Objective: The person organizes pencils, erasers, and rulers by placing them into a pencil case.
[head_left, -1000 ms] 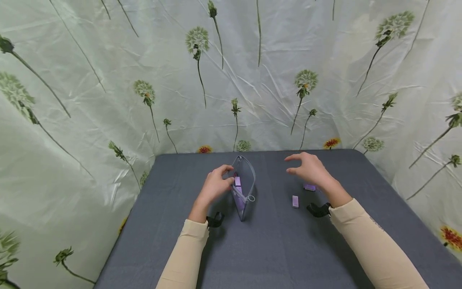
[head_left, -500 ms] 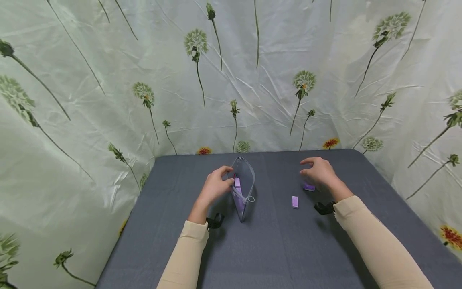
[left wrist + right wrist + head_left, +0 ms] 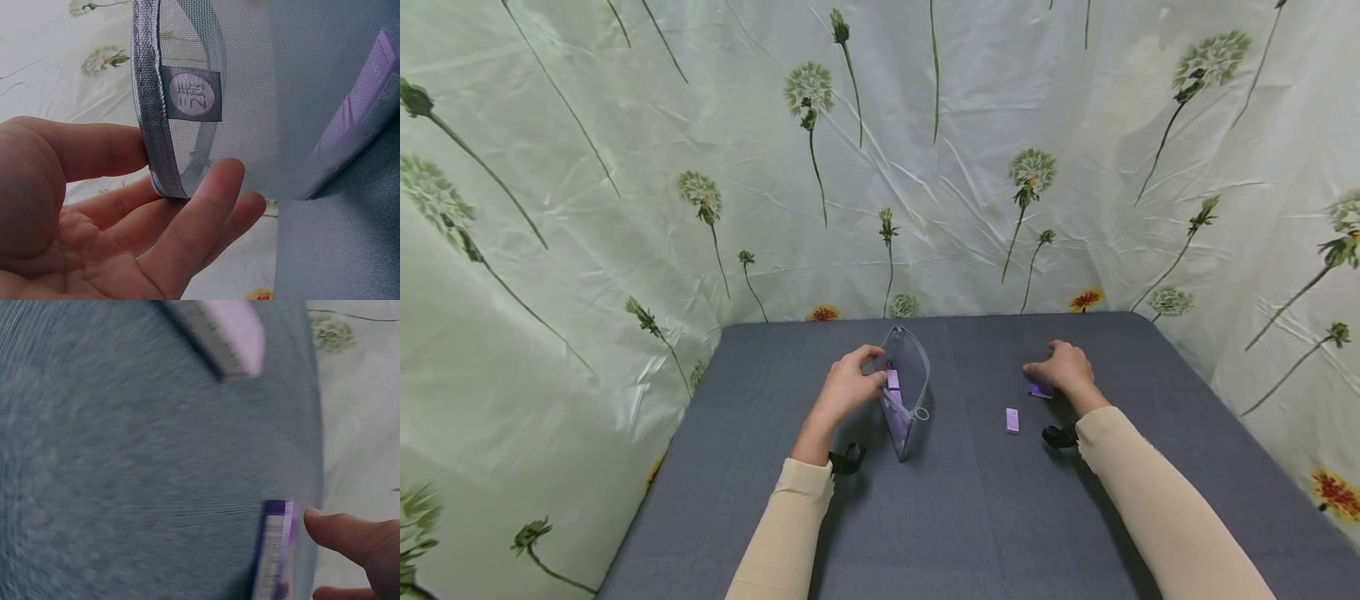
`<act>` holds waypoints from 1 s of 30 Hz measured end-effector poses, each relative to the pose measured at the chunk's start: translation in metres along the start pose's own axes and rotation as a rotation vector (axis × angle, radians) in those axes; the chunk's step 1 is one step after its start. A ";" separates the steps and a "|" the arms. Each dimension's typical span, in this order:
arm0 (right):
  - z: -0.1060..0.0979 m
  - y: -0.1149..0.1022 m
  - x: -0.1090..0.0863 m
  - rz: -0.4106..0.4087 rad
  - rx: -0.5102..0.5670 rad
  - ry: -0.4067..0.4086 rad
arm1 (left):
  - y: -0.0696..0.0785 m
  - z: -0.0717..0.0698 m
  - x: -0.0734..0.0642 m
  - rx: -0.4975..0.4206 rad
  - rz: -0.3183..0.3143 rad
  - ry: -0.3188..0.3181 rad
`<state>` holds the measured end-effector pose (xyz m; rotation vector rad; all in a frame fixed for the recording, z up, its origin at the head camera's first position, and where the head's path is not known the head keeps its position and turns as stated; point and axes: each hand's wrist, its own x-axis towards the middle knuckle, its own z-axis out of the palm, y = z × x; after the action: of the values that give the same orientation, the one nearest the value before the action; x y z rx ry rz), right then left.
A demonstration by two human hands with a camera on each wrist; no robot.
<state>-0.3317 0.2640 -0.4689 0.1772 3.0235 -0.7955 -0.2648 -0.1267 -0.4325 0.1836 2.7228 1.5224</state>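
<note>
At the centre of the table stands a grey see-through mesh zip pouch (image 3: 913, 362), its mouth spread apart. My left hand (image 3: 848, 385) pinches the pouch's left rim between thumb and fingers; the left wrist view shows the taped edge (image 3: 152, 94) in that grip. Small lilac boxes (image 3: 893, 380) lie inside, seen partly through the mesh. My right hand (image 3: 1066, 367) is over a small dark purple box (image 3: 1041, 390), thumb and fingers apart around it. In the right wrist view the thumb (image 3: 340, 534) appears beside this box (image 3: 272, 556); contact is hard to tell.
A lilac box (image 3: 1012, 421) lies on the dark grey tabletop (image 3: 940, 517), nearer me than the purple one. A curtain printed with dandelions (image 3: 955, 192) hangs behind and at both sides of the table.
My right hand has drawn back from further left, then lowered over the purple box. My left hand and the pouch have stayed in place.
</note>
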 end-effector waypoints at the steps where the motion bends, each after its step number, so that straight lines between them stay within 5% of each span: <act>1: 0.002 0.001 0.000 0.017 0.001 0.010 | 0.000 0.000 0.000 0.001 -0.001 -0.003; 6: 0.010 0.008 -0.001 0.086 -0.005 0.054 | -0.001 0.001 -0.001 0.004 -0.009 -0.008; 17: 0.014 0.015 0.007 0.082 0.125 0.067 | -0.003 -0.001 0.000 0.007 -0.012 0.000; 30: 0.002 0.034 0.005 -0.025 0.353 0.066 | -0.003 -0.001 0.001 0.011 -0.003 0.009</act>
<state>-0.3326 0.2928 -0.4878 0.1709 2.9206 -1.3469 -0.2664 -0.1289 -0.4345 0.1734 2.7377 1.5125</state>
